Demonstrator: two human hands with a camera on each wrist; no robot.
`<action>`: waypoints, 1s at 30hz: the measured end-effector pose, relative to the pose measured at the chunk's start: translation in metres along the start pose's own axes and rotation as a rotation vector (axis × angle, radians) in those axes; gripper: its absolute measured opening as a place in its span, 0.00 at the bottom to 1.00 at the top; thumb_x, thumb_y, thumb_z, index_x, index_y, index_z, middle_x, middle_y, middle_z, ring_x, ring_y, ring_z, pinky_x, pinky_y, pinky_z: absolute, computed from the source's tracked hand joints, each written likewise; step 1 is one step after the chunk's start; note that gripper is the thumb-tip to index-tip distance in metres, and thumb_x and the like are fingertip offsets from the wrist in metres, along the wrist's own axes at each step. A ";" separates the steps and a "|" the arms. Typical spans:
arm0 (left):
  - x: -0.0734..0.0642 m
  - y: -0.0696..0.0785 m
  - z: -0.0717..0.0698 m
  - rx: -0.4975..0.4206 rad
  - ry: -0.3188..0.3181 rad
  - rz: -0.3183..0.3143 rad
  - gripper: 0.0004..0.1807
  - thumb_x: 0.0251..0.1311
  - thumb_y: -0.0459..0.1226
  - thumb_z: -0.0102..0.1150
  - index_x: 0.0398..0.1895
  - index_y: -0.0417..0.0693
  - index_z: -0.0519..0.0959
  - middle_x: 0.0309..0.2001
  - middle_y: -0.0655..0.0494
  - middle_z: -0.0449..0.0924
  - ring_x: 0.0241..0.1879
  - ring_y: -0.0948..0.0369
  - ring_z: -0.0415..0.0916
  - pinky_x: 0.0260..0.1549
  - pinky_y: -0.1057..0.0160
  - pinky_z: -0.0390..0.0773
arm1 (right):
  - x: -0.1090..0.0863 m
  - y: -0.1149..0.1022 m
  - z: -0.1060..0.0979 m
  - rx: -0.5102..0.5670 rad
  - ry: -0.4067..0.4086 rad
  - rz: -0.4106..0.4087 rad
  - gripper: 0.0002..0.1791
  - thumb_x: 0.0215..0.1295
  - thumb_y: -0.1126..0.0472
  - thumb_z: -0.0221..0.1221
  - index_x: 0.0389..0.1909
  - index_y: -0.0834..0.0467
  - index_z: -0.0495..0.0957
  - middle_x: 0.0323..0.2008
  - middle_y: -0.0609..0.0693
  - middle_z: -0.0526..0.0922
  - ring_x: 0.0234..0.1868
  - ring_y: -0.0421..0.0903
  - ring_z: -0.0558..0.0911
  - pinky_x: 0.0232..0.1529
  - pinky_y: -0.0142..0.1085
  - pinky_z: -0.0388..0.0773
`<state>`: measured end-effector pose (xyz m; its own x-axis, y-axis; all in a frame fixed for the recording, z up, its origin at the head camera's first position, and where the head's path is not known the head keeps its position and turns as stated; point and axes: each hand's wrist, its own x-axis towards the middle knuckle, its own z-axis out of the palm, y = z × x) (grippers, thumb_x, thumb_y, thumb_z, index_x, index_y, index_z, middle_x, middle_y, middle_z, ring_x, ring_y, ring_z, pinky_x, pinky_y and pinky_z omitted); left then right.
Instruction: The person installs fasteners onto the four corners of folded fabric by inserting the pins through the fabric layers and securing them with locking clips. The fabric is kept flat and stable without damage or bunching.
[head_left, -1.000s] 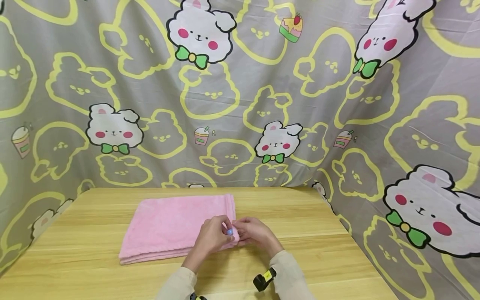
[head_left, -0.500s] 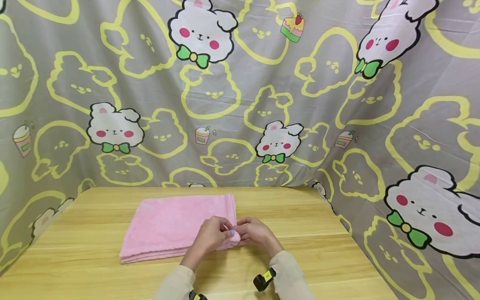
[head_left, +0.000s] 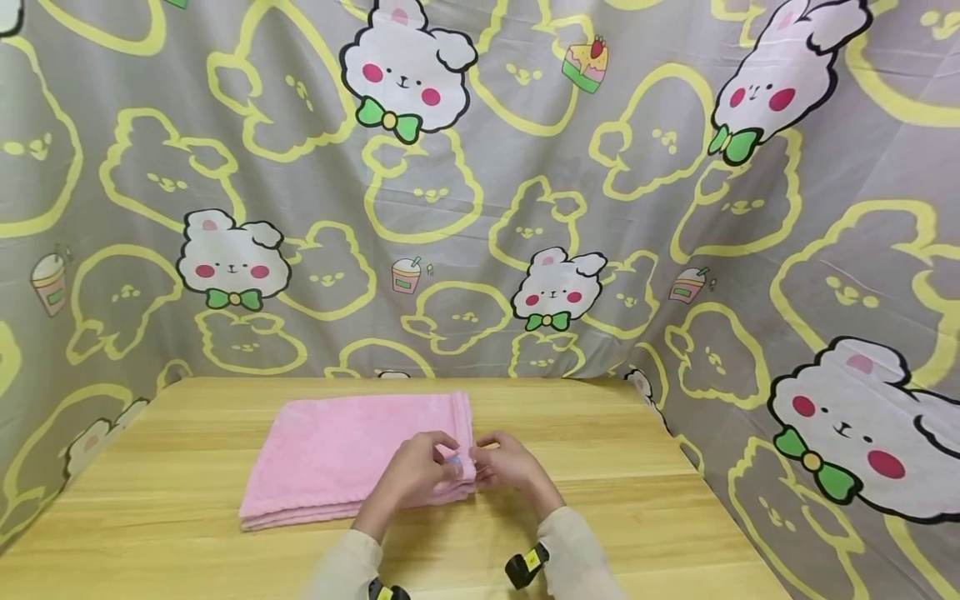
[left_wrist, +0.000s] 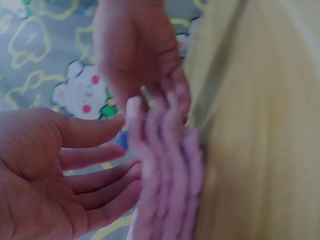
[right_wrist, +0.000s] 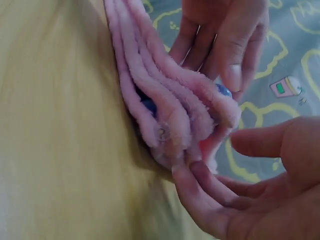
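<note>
A pink fleece blanket (head_left: 352, 454), folded into several layers, lies on the wooden table. At its near right corner sits a small shiny blue piece (head_left: 454, 460), whose kind I cannot tell. My left hand (head_left: 416, 471) is over this corner, thumb and fingers loosely spread beside the blue piece. My right hand (head_left: 516, 468) is at the corner's right side; its fingertips (right_wrist: 185, 180) touch the layered edge while the thumb stands apart. In the right wrist view, a dark blue spot (right_wrist: 149, 105) and a small clear round piece (right_wrist: 162, 132) show along the layers.
Wooden tabletop (head_left: 622, 533) extends around the blanket. A grey curtain (head_left: 450, 192) with rabbit prints hangs behind and along both sides. Each wrist wears a black camera, such as the right one (head_left: 525, 567).
The left hand's thumb and fingers have spread apart from their grip at the corner. The blanket's corner, turned up half a second ago, now lies flatter. The right hand's thumb has loosened.
</note>
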<state>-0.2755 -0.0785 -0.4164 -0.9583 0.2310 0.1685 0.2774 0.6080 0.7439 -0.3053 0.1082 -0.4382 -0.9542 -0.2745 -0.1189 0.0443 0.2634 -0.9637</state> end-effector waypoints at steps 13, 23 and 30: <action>0.003 -0.015 -0.046 0.105 0.335 -0.130 0.22 0.68 0.37 0.58 0.62 0.35 0.74 0.54 0.31 0.81 0.52 0.37 0.79 0.54 0.37 0.75 | -0.004 -0.032 -0.001 -0.545 0.604 -0.242 0.24 0.77 0.53 0.47 0.65 0.62 0.74 0.58 0.61 0.83 0.62 0.63 0.76 0.68 0.62 0.52; 0.000 -0.028 -0.058 0.246 0.329 -0.204 0.30 0.74 0.44 0.51 0.70 0.32 0.66 0.68 0.17 0.59 0.69 0.25 0.55 0.70 0.28 0.43 | -0.009 -0.034 -0.003 -0.727 0.534 -0.185 0.34 0.73 0.42 0.49 0.74 0.55 0.65 0.70 0.66 0.69 0.73 0.73 0.58 0.70 0.69 0.38; -0.002 -0.034 -0.053 0.299 0.197 -0.271 0.44 0.73 0.55 0.50 0.79 0.37 0.49 0.71 0.12 0.41 0.73 0.21 0.38 0.67 0.24 0.26 | -0.009 -0.029 -0.002 -0.769 0.466 -0.125 0.36 0.74 0.39 0.45 0.78 0.51 0.59 0.75 0.67 0.61 0.76 0.74 0.51 0.72 0.70 0.32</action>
